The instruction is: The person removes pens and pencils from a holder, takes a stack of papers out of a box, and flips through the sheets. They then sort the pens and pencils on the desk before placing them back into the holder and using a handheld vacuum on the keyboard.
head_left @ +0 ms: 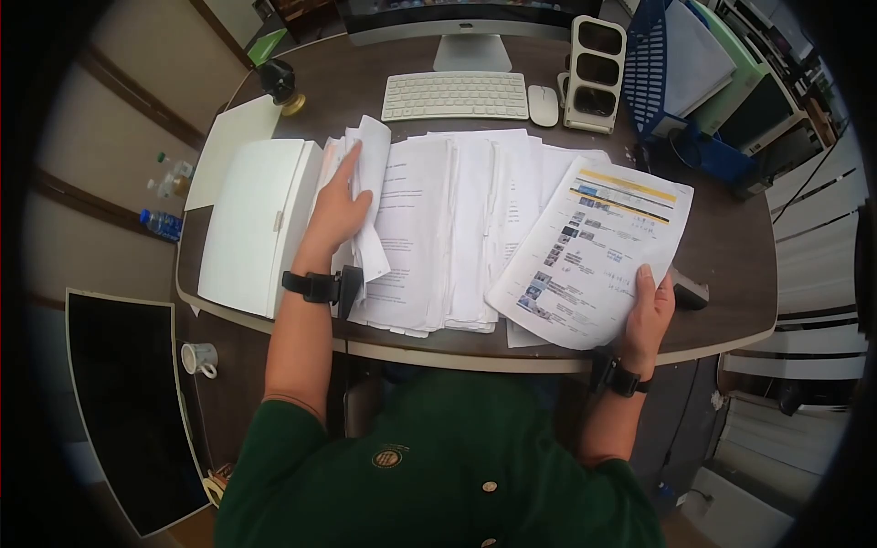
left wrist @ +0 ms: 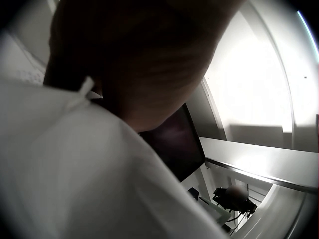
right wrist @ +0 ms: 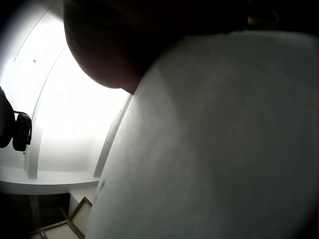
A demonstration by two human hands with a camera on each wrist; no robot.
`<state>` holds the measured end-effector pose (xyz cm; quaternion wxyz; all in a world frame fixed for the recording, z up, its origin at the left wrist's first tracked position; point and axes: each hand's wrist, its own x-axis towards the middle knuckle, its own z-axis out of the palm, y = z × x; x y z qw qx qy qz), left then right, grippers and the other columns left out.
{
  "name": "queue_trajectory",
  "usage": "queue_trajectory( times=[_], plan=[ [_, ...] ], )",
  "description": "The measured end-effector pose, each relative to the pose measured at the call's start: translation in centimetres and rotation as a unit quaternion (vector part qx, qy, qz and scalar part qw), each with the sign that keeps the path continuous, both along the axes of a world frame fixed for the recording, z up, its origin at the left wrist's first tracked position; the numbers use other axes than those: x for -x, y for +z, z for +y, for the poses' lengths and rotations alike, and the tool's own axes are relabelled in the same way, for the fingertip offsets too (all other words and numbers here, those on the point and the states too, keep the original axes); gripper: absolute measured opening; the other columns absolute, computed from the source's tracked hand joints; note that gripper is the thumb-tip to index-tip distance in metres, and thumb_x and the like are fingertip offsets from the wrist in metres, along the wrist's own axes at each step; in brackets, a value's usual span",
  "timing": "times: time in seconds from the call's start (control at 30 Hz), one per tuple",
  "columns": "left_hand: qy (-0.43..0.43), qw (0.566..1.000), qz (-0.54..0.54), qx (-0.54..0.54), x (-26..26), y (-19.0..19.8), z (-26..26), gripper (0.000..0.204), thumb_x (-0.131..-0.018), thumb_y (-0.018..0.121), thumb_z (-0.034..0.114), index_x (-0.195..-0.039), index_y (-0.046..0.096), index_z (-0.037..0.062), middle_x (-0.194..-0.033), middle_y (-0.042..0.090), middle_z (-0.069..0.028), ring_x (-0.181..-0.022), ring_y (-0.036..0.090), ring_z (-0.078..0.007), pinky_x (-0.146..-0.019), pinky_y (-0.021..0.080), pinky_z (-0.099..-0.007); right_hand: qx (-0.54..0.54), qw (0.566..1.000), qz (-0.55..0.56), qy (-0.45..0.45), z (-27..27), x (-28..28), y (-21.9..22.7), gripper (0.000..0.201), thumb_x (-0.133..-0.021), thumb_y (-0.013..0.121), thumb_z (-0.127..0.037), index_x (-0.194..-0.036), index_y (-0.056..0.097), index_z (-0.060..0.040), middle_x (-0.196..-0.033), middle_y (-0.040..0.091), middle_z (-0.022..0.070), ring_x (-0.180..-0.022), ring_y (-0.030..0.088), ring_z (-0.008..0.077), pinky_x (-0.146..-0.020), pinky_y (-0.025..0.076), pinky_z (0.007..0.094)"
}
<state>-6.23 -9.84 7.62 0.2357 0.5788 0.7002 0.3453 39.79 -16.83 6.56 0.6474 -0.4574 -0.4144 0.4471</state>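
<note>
In the head view, my left hand (head_left: 340,212) grips some curled-up paper sheets (head_left: 373,178) at the left of a spread of documents, its index finger stretched along them. The left wrist view has a pale sheet (left wrist: 94,164) close beside the dark underside of that hand. With the thumb on top, my right hand (head_left: 650,315) holds the lower right edge of a printed page (head_left: 594,247) with yellow bars, small pictures and handwriting; its fingers are mostly hidden behind. Stacks of text pages (head_left: 411,228) lie between the hands.
A white box file (head_left: 251,219) lies left of the papers. Behind them stand a keyboard (head_left: 455,96), a mouse (head_left: 543,106), a three-slot holder (head_left: 596,73) and a monitor. At the back right is a blue file rack (head_left: 647,68). A mug (head_left: 198,358) sits lower left, beyond the desk edge.
</note>
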Motion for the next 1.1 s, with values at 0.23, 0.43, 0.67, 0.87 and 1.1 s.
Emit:
queue_trajectory(
  times=[0.23,0.43,0.67,0.87,1.1],
  plan=[
    [-0.055,0.991,0.097,0.072,-1.7,1.7,0.3,0.039,-0.08,0.066,0.01,-0.119,0.074,0.0061,-0.116,0.073,-0.0209,-0.11,0.069,-0.0354,-0.1,0.052,-0.0389,0.0,1.0,-0.008,0.0,-0.2,0.0,-0.1,0.031,-0.107,0.053,-0.012,-0.132,0.057,0.0069,-0.124,0.068,0.0132,-0.108,0.063,0.013,-0.095,0.05,0.0273],
    [-0.044,0.971,0.202,0.117,-2.6,2.3,1.2,0.031,-0.076,0.07,0.009,-0.106,0.076,0.0046,-0.108,0.074,-0.0196,-0.103,0.07,-0.0369,-0.094,0.054,-0.0393,0.001,1.0,-0.016,0.005,-0.4,-0.2,-0.2,0.033,-0.107,0.054,-0.013,-0.134,0.056,0.0073,-0.126,0.067,0.0132,-0.11,0.062,0.0133,-0.096,0.049,0.0278],
    [0.045,0.997,0.064,0.024,0.7,4.5,-1.1,0.03,-0.076,0.067,0.003,-0.105,0.077,0.0032,-0.104,0.076,-0.0168,-0.096,0.072,-0.0289,-0.089,0.055,-0.0353,-0.036,0.999,0.005,0.029,-1.2,-0.2,1.1,0.035,-0.107,0.053,-0.011,-0.137,0.053,0.0071,-0.13,0.065,0.0135,-0.115,0.06,0.014,-0.101,0.047,0.0285],
    [0.045,0.993,-0.045,-0.104,-1.3,13.6,-6.8,0.032,-0.081,0.067,0.001,-0.112,0.073,-0.002,-0.103,0.076,-0.0116,-0.092,0.069,-0.0145,-0.085,0.054,-0.0269,-0.093,0.995,0.003,0.023,-1.5,0.4,3.7,0.035,-0.106,0.054,-0.009,-0.138,0.052,0.0061,-0.131,0.063,0.0124,-0.117,0.058,0.0136,-0.103,0.045,0.0293],
    [-0.111,0.985,-0.03,-0.131,-10.4,14.8,-8.4,0.036,-0.087,0.063,-0.003,-0.123,0.068,-0.0001,-0.113,0.074,-0.0122,-0.099,0.069,-0.0145,-0.088,0.054,-0.0275,-0.094,0.98,-0.142,0.101,-0.7,7.3,7.4,0.031,-0.104,0.057,-0.009,-0.131,0.053,0.0056,-0.122,0.068,0.0144,-0.106,0.065,0.0158,-0.093,0.05,0.0282]
  ],
)
